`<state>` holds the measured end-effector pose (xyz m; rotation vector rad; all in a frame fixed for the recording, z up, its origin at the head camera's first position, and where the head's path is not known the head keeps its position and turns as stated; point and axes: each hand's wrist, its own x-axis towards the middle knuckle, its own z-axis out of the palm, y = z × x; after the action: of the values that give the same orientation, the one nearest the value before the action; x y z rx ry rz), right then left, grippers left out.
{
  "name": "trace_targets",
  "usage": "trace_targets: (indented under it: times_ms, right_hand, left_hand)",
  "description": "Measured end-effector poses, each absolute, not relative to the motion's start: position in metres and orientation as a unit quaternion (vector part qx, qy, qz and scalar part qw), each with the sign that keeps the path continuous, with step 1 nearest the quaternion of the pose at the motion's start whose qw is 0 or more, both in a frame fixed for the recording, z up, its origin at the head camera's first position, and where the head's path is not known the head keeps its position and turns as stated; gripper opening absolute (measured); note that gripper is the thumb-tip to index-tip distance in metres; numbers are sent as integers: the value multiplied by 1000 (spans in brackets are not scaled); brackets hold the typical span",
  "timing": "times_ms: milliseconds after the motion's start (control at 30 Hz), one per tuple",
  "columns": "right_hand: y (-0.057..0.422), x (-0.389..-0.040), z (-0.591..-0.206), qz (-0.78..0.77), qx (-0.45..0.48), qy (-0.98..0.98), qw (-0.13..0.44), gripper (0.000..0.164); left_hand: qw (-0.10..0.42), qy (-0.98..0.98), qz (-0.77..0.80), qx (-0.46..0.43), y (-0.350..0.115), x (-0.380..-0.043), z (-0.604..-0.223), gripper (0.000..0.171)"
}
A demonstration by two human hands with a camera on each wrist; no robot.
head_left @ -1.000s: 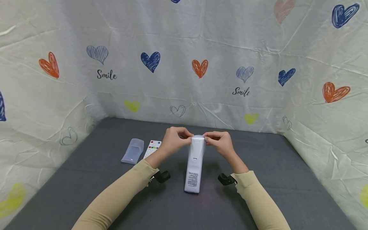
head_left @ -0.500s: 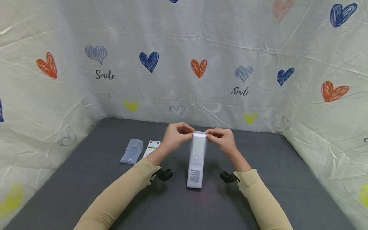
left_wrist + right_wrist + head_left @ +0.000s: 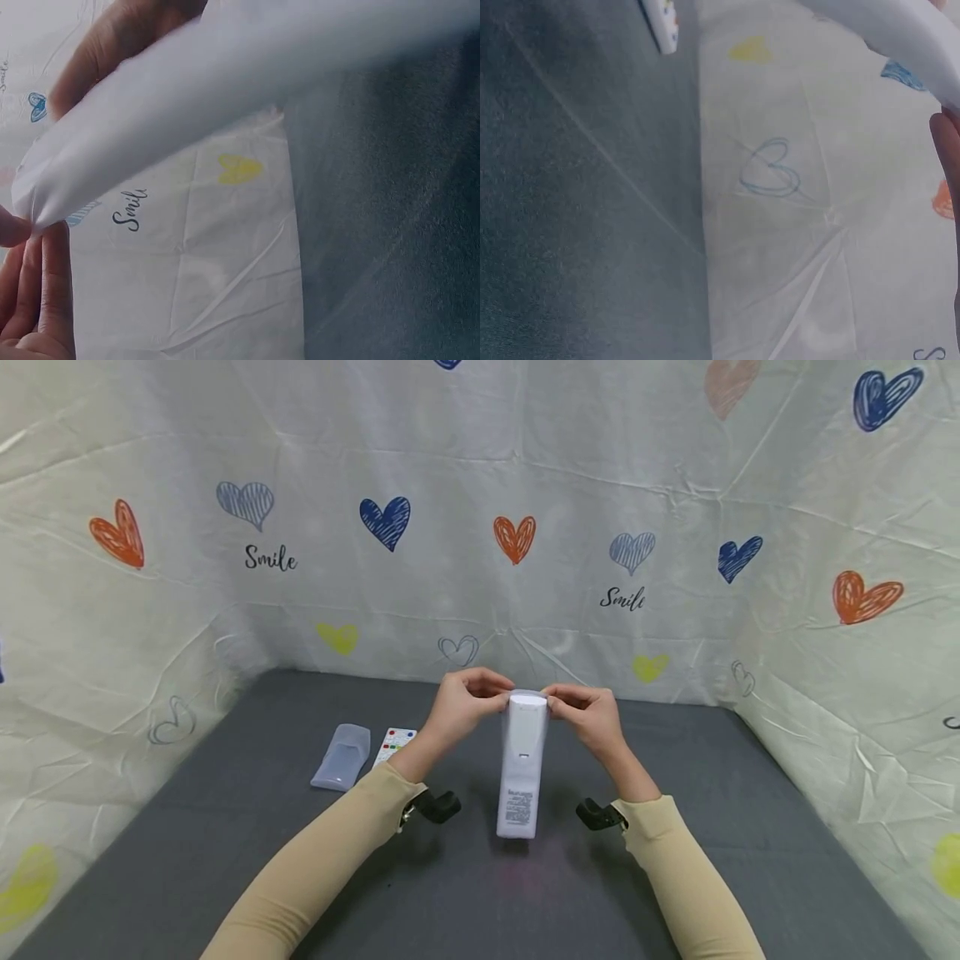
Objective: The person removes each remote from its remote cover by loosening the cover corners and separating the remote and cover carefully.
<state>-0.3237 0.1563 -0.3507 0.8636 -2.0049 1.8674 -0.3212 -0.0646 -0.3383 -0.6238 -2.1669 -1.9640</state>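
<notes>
In the head view a white remote control [image 3: 522,752] stands on end, its back with a printed label facing me. A translucent cover [image 3: 528,692] wraps it and flares at the top. My left hand [image 3: 468,706] pinches the cover's upper left edge between thumb and fingers. At the upper right edge my right hand [image 3: 588,714] pinches it the same way. The left wrist view has the left fingers [image 3: 56,277] at a puckered corner of the cover. Only a sliver of the right hand [image 3: 946,150] shows in the right wrist view, beside the remote's end.
Left of the hands, a second translucent cover [image 3: 342,757] lies flat on the grey tabletop [image 3: 630,893]. Beside it is another white remote [image 3: 395,743] with coloured buttons, partly behind the left forearm. A white heart-printed cloth [image 3: 450,585] encloses the back and sides.
Both hands have moved up and slightly right, carrying the covered remote with them; its lower end has risen in view. The other cover and remote have stayed put.
</notes>
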Motion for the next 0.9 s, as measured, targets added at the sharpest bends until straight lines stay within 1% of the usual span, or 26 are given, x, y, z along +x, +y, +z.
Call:
trace_targets:
  times_ms: [200, 433, 567, 800, 900]
  right_hand:
    - [156, -326, -351, 647, 296, -688, 142, 21]
    - [154, -324, -352, 644, 293, -693, 141, 22]
    - [156, -320, -355, 645, 275, -704, 117, 25]
    - [160, -309, -359, 652, 275, -703, 70, 29]
    - [162, -304, -356, 653, 254, -712, 37, 31]
  left_hand:
    - [55, -704, -678, -203, -63, -323, -338, 21]
    - [54, -698, -683, -206, -63, -322, -340, 19]
    - [40, -705, -679, -201, -65, -320, -346, 20]
    - [12, -707, -682, -190, -67, -309, -352, 21]
    - [-9, -694, -697, -180, -66, -305, -352, 23]
